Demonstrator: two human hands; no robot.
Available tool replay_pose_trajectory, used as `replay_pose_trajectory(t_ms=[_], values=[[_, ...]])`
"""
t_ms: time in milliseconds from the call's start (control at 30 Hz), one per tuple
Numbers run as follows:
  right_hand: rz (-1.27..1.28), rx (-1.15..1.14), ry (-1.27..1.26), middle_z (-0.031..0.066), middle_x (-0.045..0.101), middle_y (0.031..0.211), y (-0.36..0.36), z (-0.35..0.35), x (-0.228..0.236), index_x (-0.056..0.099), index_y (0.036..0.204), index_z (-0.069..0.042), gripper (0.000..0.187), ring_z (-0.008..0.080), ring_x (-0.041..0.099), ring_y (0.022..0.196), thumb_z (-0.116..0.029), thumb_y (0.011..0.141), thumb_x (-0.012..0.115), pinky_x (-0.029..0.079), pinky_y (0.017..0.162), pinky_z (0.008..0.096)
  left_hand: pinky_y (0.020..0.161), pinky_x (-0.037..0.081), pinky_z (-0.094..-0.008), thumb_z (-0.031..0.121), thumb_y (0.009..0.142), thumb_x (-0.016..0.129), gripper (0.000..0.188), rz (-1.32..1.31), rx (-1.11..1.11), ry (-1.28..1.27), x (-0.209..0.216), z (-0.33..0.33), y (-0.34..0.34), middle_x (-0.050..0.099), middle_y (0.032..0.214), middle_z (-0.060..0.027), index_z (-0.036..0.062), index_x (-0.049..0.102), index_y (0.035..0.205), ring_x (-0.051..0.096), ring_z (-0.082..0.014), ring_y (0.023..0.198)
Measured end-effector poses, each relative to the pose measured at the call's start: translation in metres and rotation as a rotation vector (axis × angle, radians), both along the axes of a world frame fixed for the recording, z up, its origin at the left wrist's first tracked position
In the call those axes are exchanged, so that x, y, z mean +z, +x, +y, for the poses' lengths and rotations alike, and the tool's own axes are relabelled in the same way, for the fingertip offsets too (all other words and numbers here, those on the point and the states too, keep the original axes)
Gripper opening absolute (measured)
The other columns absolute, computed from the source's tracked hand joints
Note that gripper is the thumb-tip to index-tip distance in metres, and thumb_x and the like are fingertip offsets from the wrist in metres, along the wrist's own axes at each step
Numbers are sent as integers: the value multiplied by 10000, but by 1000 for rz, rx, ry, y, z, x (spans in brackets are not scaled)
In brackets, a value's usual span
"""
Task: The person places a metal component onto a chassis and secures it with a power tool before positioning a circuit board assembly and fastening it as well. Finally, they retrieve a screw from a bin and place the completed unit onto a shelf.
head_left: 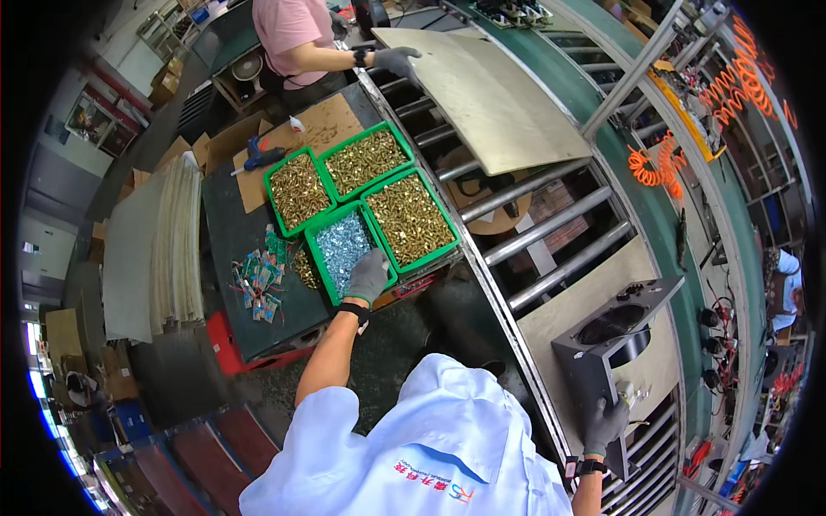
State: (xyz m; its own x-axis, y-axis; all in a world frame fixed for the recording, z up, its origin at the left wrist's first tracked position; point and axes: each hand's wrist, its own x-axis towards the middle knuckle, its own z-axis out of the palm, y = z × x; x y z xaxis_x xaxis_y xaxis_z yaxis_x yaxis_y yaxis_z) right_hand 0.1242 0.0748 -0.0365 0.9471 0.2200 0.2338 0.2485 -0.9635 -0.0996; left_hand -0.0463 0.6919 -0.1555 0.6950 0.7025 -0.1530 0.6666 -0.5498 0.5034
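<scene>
Dark-topped worktable on one side, roller conveyor on the other, busy workshop all around, and everything bends off into the black fisheye rim, so the far edges are mush. Left hand, in a grey glove, is down in the green bin of small silvery bits, the one nearest the person on the table's side. Fingertips are hidden, so I can't tell if it's pinching anything. Right hand, same sort of glove, lies against the near wall of a dark grey cabinet on the conveyor side; can't tell whether it's actually gripping. Something small and shiny shows just beyond those fingers, too muddled to name. Co-worker in a pink top is cut off by the upper edge, one gloved hand touching a big flat tan board on the rollers.

Texture-wise: three more green plastic bins full of brassy, screw-like pieces, all grainy and glinting. Cabinet's boxy and smooth with a big round hole, sitting on another tan sheet. Rollers are shiny metal tubes, the hoses are orange coils, and thin pale panels stand stacked beside the table.
</scene>
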Motion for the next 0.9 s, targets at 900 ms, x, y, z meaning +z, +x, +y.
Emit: replay_pose_trajectory(t_ms=[900], values=[[-181, 5, -1, 126, 577, 744, 41, 9, 8, 570, 789, -84, 277, 345, 594, 688, -311, 695, 698, 466, 599, 466, 923, 476, -460, 94, 832, 630, 326, -173, -151, 141, -5, 49, 106, 574, 1168, -219, 52, 621, 1155, 584, -409, 1048]])
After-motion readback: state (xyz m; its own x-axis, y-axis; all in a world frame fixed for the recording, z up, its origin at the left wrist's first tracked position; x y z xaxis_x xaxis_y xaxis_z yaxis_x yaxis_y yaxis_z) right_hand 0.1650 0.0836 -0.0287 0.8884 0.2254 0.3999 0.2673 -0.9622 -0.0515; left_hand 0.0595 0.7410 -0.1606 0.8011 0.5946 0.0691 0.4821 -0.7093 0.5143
